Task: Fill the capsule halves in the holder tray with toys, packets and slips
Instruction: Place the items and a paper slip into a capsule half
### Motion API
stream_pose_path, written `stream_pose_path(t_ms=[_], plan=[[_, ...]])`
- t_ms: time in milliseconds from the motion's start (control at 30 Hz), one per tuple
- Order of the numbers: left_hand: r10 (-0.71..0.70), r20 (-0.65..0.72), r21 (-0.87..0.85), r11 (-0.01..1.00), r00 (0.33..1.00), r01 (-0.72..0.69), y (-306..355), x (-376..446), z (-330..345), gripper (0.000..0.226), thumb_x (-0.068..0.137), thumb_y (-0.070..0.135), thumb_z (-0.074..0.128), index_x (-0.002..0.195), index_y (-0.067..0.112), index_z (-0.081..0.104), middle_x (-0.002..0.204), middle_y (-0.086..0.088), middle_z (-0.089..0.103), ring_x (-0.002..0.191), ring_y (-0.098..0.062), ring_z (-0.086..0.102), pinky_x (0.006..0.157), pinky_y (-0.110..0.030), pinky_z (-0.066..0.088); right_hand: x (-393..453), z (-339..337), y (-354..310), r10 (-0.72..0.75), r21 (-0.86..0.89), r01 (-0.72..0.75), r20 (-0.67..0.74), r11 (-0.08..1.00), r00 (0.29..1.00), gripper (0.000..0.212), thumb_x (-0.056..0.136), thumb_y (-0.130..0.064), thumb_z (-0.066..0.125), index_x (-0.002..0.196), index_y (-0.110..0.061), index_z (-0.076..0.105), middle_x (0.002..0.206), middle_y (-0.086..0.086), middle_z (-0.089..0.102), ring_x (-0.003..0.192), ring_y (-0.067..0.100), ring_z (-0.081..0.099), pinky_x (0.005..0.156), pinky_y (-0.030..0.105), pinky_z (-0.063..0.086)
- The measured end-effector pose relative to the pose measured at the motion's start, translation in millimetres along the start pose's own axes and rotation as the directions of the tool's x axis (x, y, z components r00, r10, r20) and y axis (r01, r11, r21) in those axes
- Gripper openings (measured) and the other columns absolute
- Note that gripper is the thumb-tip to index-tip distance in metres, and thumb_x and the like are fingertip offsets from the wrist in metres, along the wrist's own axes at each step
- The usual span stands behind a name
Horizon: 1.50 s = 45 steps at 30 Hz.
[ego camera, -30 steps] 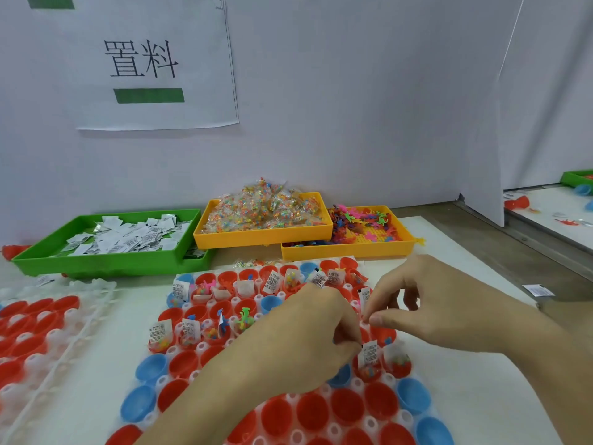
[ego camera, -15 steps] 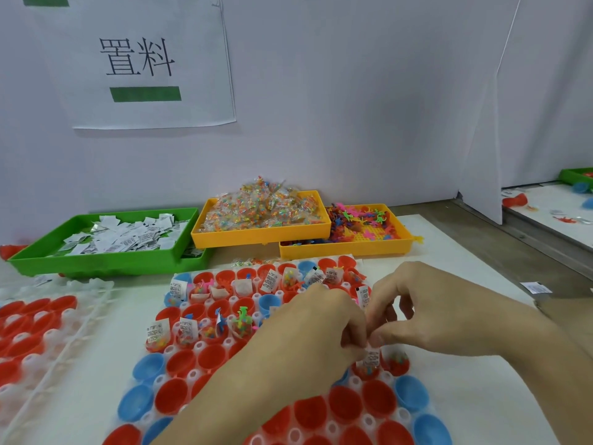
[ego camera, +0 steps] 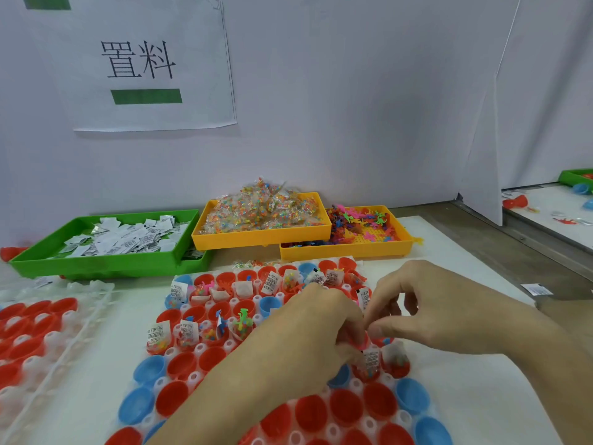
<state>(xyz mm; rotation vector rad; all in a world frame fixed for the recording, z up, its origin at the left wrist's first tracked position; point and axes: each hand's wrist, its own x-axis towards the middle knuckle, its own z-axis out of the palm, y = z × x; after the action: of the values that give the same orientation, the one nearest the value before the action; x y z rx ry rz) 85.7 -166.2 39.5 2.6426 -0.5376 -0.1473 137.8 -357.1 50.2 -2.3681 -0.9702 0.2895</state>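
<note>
White table [ego camera: 465, 396]. Paper sign [ego camera: 141, 64] with printed characters and a green bar hangs on the back wall. Green tray [ego camera: 106, 264] of white paper slips [ego camera: 128, 234] at back left. Next to it a yellow tray [ego camera: 263, 240] heaped with clear bead packets [ego camera: 263, 208], then a second yellow tray [ego camera: 346, 250] with small coloured plastic toys [ego camera: 359, 221]. Holder tray [ego camera: 199, 348] sits centre front, red and blue capsule halves [ego camera: 179, 398] in its sockets; back rows hold slips, packets and toys, front rows bare. Another holder tray [ego camera: 35, 332] with red halves at left edge. Left hand [ego camera: 308, 335] and right hand [ego camera: 426, 309] meet over the tray's right-middle. Both have fingers curled, fingertips nearly touching. Something red shows at the left fingertips; can't tell what either hand holds. Filled red half with slip [ego camera: 370, 364] just below the fingertips.
</note>
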Motion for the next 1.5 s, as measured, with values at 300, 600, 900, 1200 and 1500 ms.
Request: stream_pose_path(t_ms=[300,600,900,1200,1500], plan=[[0.009,-0.288,0.002,1.0,0.958,-0.008,-24.1,-6.1,-27.3,0.015,0.097,0.036,0.057,0.105,0.031,0.069,0.094,0.019,0.063,0.082,0.003,0.058,0.069,-0.01,0.046,7.5,-1.6,30.0,0.034,0.005,-0.034,-0.243,0.999,0.969,0.016,0.093,-0.033,0.066,0.083,-0.041,0.075,0.073,-0.02,0.072,0.071,0.0,0.066,0.066,0.01,0.049],[-0.411,-0.613,-0.395,0.899,0.674,0.19,-114.0,-51.3,-57.2,0.026,0.103,0.028,0.043,0.097,0.025,0.067,0.094,0.008,0.071,0.092,-0.012,0.065,0.083,-0.032,0.05,26.9,-12.4,69.5,0.306,0.167,-0.257,-0.58,0.952,0.755,0.027,0.103,-0.011,0.045,0.117,-0.022,0.066,0.098,-0.006,0.074,0.089,0.008,0.067,0.075,0.021,0.048],[-0.839,-0.464,-0.869,0.493,0.285,0.033,-174.1,-90.2,1.5,0.03,0.104,0.014,0.038,0.091,0.012,0.065,0.099,-0.01,0.071,0.09,-0.027,0.068,0.071,-0.037,0.051,101.9,-33.8,89.0,0.385,-0.117,-0.475,-0.437,0.872,0.813,0.032,0.102,-0.006,0.043,0.126,-0.006,0.065,0.126,0.011,0.066,0.113,0.026,0.061,0.094,0.035,0.049],[-0.844,-0.496,-0.868,0.491,0.206,-0.08,-179.9,-93.5,7.3,0.033,0.098,0.004,0.038,0.082,0.007,0.066,0.089,-0.017,0.07,0.084,-0.035,0.068,0.067,-0.039,0.052,158.1,-43.2,87.5,0.586,-0.458,-0.637,-0.27,0.62,0.764,0.026,0.094,-0.021,0.065,0.075,-0.012,0.05,0.072,0.002,0.045,0.061,0.012,0.043,0.052,0.023,0.036],[-0.821,-0.526,-0.849,0.523,0.222,-0.077,-171.4,-93.4,5.1,0.031,0.099,0.003,0.04,0.084,0.004,0.066,0.09,-0.017,0.069,0.081,-0.033,0.064,0.067,-0.04,0.05,166.1,-35.4,103.5,0.449,-0.157,-0.498,-0.268,0.853,0.852,0.011,0.09,-0.018,0.072,0.095,-0.009,0.076,0.104,0.009,0.071,0.088,0.02,0.062,0.068,0.032,0.05]])
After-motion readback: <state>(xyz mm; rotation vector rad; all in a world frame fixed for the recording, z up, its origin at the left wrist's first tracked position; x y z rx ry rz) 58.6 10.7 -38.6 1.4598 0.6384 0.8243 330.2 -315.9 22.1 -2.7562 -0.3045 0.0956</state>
